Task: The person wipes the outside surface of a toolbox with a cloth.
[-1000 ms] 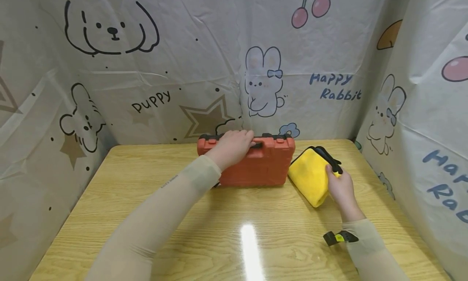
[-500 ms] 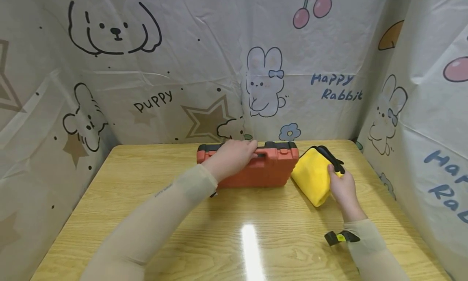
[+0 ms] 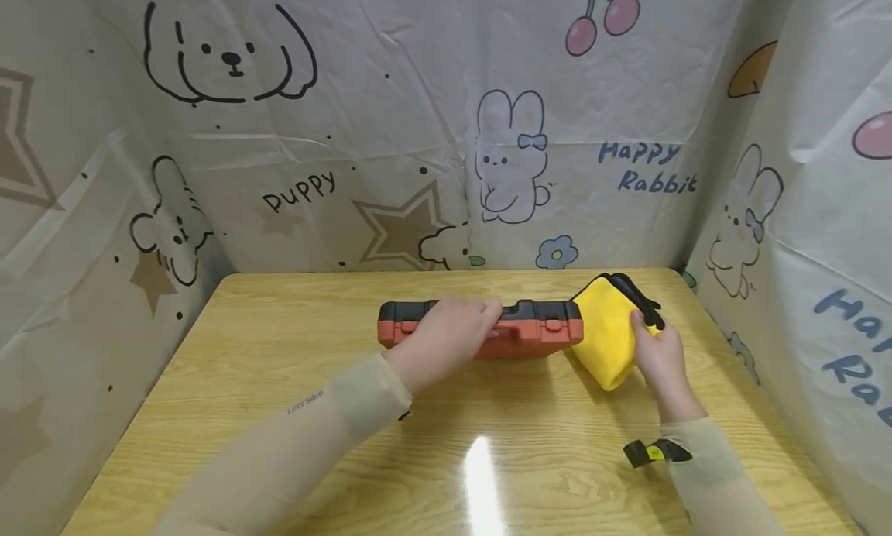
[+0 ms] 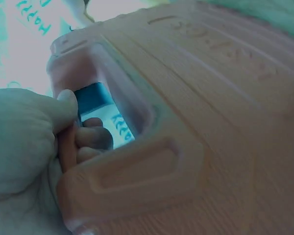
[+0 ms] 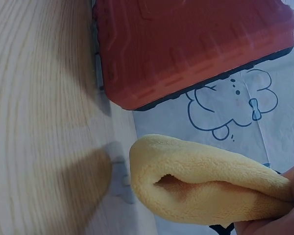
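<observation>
A: What is being held by the left hand?

B: The carrying handle of an orange tool case is being gripped. In the left wrist view the fingers are being curled through the handle opening, with the thumb pressed on the outer side, so the handle is being clamped between them.

A: Where is the case being kept?

B: It is being held toward the back middle of the wooden table. Its black-trimmed edge with the latches is being turned toward the camera, and the case is being tilted back. Whether its far edge is resting on the table cannot be told.

A: And the right hand?

B: A folded yellow cloth is being pinched by it. The fingers are being closed on the cloth's right end, with the thumb on its near side. In the right wrist view the rolled fold of the cloth is being shown open toward the camera, just beside the case's corner.

A: Is the cloth touching the case?

B: In the head view it is being held right against the case's right end, but actual contact cannot be confirmed. A black strap is being seen at the cloth's top.

A: Anything else being shown?

B: A cartoon-printed sheet is being hung behind and beside the table.
</observation>
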The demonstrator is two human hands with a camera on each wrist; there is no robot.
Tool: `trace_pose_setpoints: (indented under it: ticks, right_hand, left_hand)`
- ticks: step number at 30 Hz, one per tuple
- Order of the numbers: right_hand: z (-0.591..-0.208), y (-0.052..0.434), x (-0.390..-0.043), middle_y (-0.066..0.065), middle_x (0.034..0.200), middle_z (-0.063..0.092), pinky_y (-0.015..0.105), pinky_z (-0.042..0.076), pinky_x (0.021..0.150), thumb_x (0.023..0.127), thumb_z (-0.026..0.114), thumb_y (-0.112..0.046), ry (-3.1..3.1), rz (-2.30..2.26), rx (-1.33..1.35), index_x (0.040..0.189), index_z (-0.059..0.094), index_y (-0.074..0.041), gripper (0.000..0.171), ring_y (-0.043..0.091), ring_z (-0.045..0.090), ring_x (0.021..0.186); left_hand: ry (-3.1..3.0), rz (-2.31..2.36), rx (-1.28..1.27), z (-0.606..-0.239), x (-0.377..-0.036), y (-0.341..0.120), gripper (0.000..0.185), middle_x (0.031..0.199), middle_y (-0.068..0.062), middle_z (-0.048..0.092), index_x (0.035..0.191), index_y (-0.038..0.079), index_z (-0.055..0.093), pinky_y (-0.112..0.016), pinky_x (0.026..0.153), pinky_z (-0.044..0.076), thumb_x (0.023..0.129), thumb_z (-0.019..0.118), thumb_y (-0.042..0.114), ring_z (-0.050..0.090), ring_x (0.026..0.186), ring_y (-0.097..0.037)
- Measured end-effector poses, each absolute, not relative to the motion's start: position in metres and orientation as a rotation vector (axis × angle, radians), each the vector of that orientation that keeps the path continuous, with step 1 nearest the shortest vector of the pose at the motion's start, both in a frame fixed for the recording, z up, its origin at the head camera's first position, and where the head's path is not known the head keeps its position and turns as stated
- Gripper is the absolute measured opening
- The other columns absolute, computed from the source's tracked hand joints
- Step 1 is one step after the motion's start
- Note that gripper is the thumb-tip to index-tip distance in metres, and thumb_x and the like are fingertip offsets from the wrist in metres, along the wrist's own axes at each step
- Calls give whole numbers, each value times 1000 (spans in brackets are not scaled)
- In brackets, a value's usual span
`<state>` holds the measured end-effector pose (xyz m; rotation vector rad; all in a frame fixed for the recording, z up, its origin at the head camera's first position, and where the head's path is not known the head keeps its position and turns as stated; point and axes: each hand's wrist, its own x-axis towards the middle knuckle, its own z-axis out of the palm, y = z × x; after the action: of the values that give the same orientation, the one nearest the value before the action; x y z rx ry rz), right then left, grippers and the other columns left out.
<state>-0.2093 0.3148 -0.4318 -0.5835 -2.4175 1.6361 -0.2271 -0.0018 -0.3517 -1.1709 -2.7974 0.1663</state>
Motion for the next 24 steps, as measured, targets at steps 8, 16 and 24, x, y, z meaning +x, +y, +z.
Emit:
trace_pose_setpoints:
  ticks: [8,16,24]
  right_hand:
    - [-428,313,-211,8,109,60,13,52,69,110,41,-40,-2375,1598,-529,141,50,7,57,-5,57,78]
    - [-424,311,-214,20,132,57,10,48,72,110,42,-41,-2445,1543,-466,146,49,5,59,-3,53,88]
    - [-417,306,-218,24,137,58,12,44,79,110,43,-41,-2491,1455,-409,145,52,5,59,16,55,105]
  left_hand:
    - [-2654,303,-1131,-379,-201,-1,20,88,1,64,103,13,53,-30,70,54,108,54,31,68,78,-15]
    - [-2578,408,-1135,-417,-187,-1,18,72,4,48,94,14,49,-23,54,34,106,59,22,51,59,-9]
    - [-2600,386,-1124,-440,-182,3,20,72,4,48,92,15,48,-22,51,33,104,62,22,51,59,-9]
